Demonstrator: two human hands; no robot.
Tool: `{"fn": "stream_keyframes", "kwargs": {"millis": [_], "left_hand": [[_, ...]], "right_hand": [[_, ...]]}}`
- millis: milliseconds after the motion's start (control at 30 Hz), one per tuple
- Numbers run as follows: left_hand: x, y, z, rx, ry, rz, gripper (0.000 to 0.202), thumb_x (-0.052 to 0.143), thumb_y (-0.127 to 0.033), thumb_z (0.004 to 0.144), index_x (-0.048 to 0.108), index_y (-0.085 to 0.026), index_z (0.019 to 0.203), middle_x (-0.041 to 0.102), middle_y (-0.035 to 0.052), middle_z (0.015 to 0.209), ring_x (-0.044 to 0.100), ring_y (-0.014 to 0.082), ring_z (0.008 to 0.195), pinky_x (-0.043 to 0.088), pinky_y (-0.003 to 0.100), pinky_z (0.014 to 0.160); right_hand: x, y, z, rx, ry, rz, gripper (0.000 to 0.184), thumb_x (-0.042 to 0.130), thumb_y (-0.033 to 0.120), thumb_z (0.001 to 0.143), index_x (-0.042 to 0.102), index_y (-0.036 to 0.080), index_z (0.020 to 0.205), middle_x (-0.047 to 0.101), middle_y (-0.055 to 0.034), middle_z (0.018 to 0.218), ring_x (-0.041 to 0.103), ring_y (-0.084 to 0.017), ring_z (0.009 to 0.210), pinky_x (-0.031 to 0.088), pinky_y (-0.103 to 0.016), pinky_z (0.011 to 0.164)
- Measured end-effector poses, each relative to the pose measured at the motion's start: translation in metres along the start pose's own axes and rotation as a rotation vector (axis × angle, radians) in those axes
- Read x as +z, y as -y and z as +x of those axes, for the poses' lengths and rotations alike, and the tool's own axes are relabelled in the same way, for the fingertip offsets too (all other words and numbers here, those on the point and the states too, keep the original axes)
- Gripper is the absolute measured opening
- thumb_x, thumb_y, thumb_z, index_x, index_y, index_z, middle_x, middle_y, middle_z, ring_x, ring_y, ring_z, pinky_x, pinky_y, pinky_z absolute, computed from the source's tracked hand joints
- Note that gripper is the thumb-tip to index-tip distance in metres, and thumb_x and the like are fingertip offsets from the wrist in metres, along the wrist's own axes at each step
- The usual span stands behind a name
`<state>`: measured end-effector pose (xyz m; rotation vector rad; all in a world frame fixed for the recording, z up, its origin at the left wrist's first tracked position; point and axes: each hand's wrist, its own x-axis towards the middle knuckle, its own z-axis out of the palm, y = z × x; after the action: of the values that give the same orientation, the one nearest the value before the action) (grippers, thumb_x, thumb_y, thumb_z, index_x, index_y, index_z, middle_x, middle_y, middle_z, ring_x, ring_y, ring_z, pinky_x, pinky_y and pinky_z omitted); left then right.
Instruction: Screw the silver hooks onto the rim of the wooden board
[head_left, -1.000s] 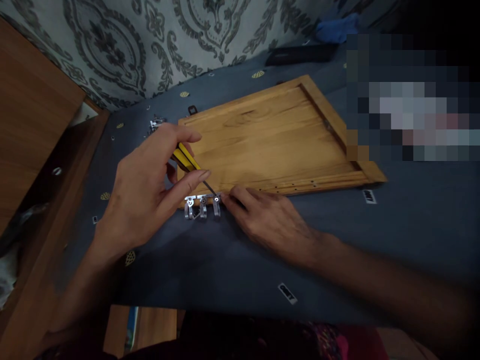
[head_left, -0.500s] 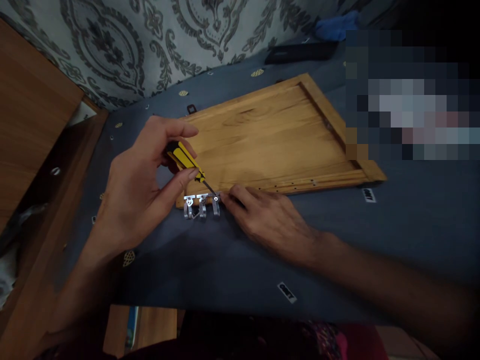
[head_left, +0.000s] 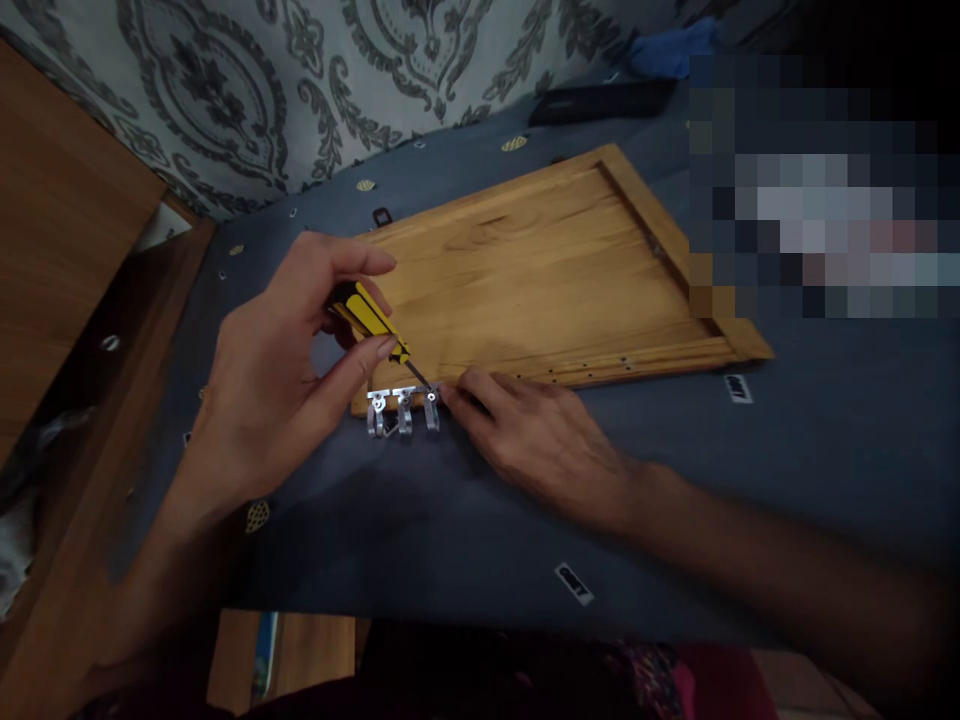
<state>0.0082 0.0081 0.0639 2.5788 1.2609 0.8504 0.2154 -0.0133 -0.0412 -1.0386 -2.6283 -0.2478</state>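
My left hand (head_left: 274,365) is closed on the yellow-and-black handle of a screwdriver (head_left: 367,315), its index finger stretched out. The tip meets the rightmost of three metal brackets (head_left: 432,410), which sit in a row along the near edge of a wooden panel (head_left: 540,260) with a raised frame. My right hand (head_left: 536,440) rests on that edge, its thumb and fingertips pressed together beside the same bracket. Whether they pinch a small part there is hidden. Small dark holes run along the edge to the right of this hand.
The panel lies on a dark blue patterned cloth (head_left: 480,540). A dark flat object (head_left: 600,102) and a blue cloth (head_left: 671,50) lie at the back. Wooden furniture (head_left: 67,190) stands on the left. A patterned curtain (head_left: 202,90) hangs behind. A blurred-out patch covers the upper right.
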Motion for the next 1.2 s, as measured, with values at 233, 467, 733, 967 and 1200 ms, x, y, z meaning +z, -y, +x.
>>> {"fn": "stream_keyframes", "kwargs": {"millis": [233,467,733,967,1200], "left_hand": [[-0.0019,0.0003,0.0030,0.069,0.017,0.015,0.042,0.067,-0.013,0.087,0.056,-0.027,0.125,0.064,0.0035,0.103,0.068,0.0194,0.091,0.062,0.032,0.076],[0.0001,0.0017,0.0049,0.122,0.000,0.192,0.032,0.067,-0.028,0.092,0.056,-0.025,0.122,0.066,0.0035,0.104,0.068,0.0196,0.085,0.058,0.031,0.069],[0.0062,-0.0013,0.0045,0.081,-0.005,0.213,0.033,0.067,-0.023,0.091,0.055,-0.028,0.122,0.066,0.0026,0.115,0.066,0.0236,0.105,0.058,0.035,0.084],[0.0045,-0.0008,0.0002,-0.003,0.018,0.037,0.057,0.067,-0.016,0.087,0.045,-0.035,0.136,0.060,0.0036,0.118,0.066,0.0237,0.102,0.059,0.038,0.078],[0.0019,-0.0021,0.0003,0.001,0.064,0.013,0.060,0.064,-0.015,0.087,0.043,-0.039,0.137,0.060,0.0029,0.110,0.064,0.0253,0.106,0.058,0.039,0.077]], "right_hand": [[-0.0006,0.0004,0.0009,0.006,0.037,-0.002,0.030,0.051,0.007,0.092,0.063,0.011,0.119,0.068,-0.0090,0.098,0.061,-0.018,0.076,0.038,-0.032,0.056],[-0.0014,-0.0001,0.0014,0.010,0.032,0.000,0.027,0.052,0.007,0.093,0.065,0.011,0.116,0.067,-0.0084,0.094,0.061,-0.018,0.074,0.034,-0.031,0.054],[-0.0002,-0.0008,0.0008,0.001,0.018,0.005,0.028,0.053,0.007,0.092,0.064,0.010,0.117,0.068,-0.0095,0.098,0.062,-0.018,0.076,0.037,-0.032,0.057],[0.0009,-0.0005,-0.0002,0.004,-0.012,0.007,0.027,0.053,0.007,0.092,0.065,0.011,0.117,0.068,-0.0087,0.098,0.063,-0.018,0.076,0.038,-0.031,0.056],[0.0023,-0.0008,-0.0007,-0.003,0.000,-0.002,0.028,0.052,0.008,0.093,0.064,0.011,0.119,0.069,-0.0090,0.099,0.063,-0.018,0.078,0.039,-0.031,0.058]]}}
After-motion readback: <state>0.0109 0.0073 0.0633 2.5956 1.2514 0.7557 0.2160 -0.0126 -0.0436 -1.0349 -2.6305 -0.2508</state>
